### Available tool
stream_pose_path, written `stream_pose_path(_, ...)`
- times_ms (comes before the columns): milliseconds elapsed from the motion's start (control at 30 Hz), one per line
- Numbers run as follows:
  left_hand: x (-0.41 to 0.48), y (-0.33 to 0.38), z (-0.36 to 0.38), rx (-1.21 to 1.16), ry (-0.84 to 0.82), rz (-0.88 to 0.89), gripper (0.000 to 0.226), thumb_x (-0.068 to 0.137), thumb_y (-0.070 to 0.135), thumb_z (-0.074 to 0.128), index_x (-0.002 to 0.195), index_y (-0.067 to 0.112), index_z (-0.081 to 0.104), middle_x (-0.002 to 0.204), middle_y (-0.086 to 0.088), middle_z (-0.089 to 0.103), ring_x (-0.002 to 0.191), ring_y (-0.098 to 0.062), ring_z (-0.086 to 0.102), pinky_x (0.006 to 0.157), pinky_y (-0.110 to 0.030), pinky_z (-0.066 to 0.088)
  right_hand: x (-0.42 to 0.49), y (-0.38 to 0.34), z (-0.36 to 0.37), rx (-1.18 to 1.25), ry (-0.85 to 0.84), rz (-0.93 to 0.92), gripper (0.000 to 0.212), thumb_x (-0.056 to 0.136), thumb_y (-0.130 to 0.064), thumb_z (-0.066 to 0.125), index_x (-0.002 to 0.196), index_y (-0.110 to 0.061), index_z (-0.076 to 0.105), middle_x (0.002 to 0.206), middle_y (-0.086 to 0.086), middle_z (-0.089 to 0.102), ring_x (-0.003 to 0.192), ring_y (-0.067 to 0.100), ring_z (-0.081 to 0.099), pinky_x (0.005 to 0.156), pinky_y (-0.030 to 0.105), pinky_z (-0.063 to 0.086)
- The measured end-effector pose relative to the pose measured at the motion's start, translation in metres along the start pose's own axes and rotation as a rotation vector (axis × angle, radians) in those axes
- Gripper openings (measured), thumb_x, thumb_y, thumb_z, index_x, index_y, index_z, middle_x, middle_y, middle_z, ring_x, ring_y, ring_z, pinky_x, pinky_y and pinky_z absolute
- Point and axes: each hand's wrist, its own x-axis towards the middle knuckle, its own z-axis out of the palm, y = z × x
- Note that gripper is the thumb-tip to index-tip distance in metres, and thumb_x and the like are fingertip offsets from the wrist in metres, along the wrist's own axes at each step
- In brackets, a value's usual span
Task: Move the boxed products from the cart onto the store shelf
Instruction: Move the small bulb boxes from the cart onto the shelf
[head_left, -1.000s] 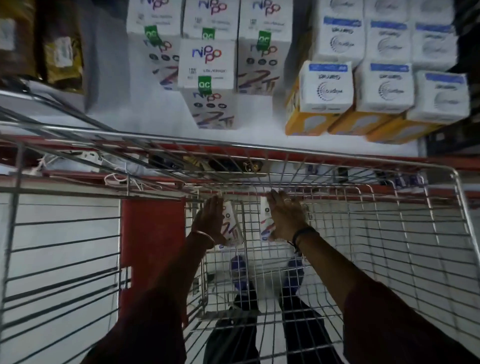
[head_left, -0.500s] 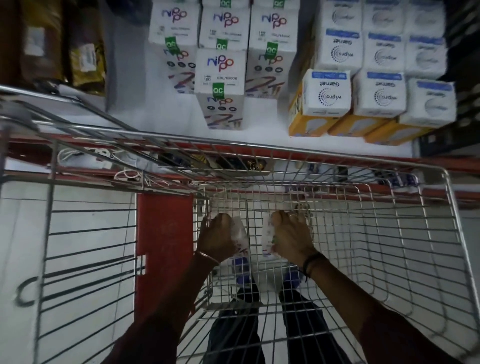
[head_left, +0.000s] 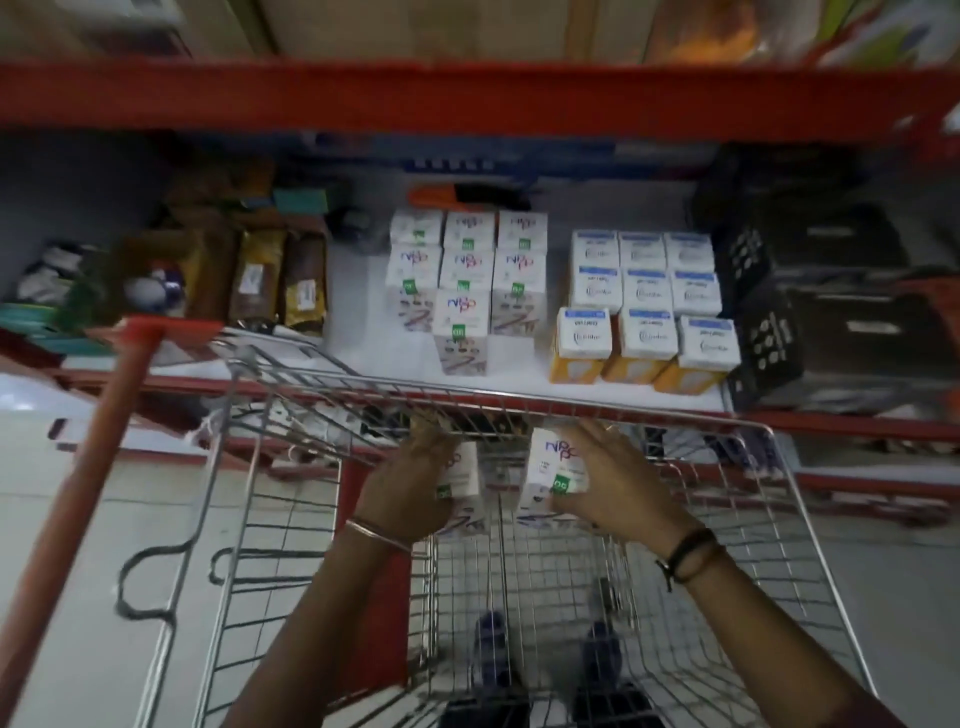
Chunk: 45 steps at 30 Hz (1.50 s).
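Note:
My left hand (head_left: 410, 483) grips a white Nippo box (head_left: 462, 475) and my right hand (head_left: 613, 478) grips a second white Nippo box (head_left: 553, 467). Both boxes are lifted to about the height of the wire cart's front rim (head_left: 571, 402). On the white shelf (head_left: 519, 374) beyond the cart stand several matching Nippo boxes (head_left: 462, 332), one row reaching nearer the shelf edge.
Several white and yellow Wipro boxes (head_left: 644, 338) fill the shelf to the right of the Nippo boxes. Black crates (head_left: 763, 332) stand at the far right. Brown packets (head_left: 280, 286) sit at the left. A red beam (head_left: 467, 98) runs overhead. The red cart handle (head_left: 88, 478) slants at left.
Both hands have lifted the two boxes from deep in the cart up to its front rim. My view has tilted up, and the upper red beam has come into view.

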Motion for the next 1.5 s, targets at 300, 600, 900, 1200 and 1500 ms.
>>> stream_pose_path(300, 0.020, 0.006, -0.143, 0.115, 0.275, 0.043, 0.077, 0.068, 0.010, 0.071, 0.137, 0.006, 0.036, 0.128, -0.016, 0.047, 0.115, -0.036, 0.046, 0.090, -0.049, 0.050, 0.044, -0.042, -0.109, -0.014, 0.246, -0.078, 0.085, 0.071, -0.053, 0.075, 0.140, -0.022, 0.037, 0.139, 0.002, 0.045, 0.129, 0.025, 0.036, 0.106, 0.042, 0.037)
stream_pose_path(600, 0.080, -0.035, -0.128, 0.185, 0.249, -0.056, 0.073, 0.070, 0.003, 0.068, 0.136, 0.009, 0.037, 0.135, -0.016, 0.044, 0.124, -0.037, 0.037, 0.091, -0.053, 0.049, 0.117, -0.050, -0.091, -0.142, 0.229, -0.076, 0.081, 0.070, -0.036, 0.078, 0.138, -0.015, 0.039, 0.134, 0.007, 0.046, 0.122, 0.028, 0.041, 0.102, 0.039, 0.038)
stream_pose_path(900, 0.096, -0.037, -0.105, 0.261, 0.282, -0.094, 0.072, 0.069, 0.001, 0.064, 0.134, 0.018, 0.038, 0.138, -0.007, 0.046, 0.125, -0.040, 0.035, 0.089, -0.055, 0.050, 0.131, -0.044, -0.071, -0.197, 0.253, -0.069, 0.081, 0.067, -0.033, 0.081, 0.135, -0.014, 0.042, 0.133, 0.007, 0.048, 0.118, 0.027, 0.046, 0.102, 0.038, 0.039)
stream_pose_path(1200, 0.104, -0.042, -0.081, 0.079, 0.315, -0.074, 0.074, 0.072, -0.014, 0.053, 0.135, 0.018, 0.035, 0.146, -0.007, 0.036, 0.121, -0.042, 0.034, 0.085, -0.053, 0.051, 0.138, -0.036, -0.048, -0.135, 0.245, -0.042, 0.074, 0.070, -0.017, 0.081, 0.134, -0.014, 0.044, 0.126, 0.008, 0.041, 0.117, 0.026, 0.041, 0.095, 0.037, 0.050)
stream_pose_path(1500, 0.105, -0.046, -0.091, -0.504, 0.354, -0.390, 0.071, 0.087, 0.033, 0.059, 0.142, 0.006, 0.022, 0.145, -0.024, 0.033, 0.131, -0.039, 0.036, 0.107, -0.048, 0.034, 0.126, -0.036, -0.058, 0.008, 0.207, 0.155, 0.093, 0.068, -0.034, 0.083, 0.142, -0.014, 0.030, 0.140, 0.013, 0.033, 0.121, 0.029, 0.047, 0.085, 0.035, 0.050)
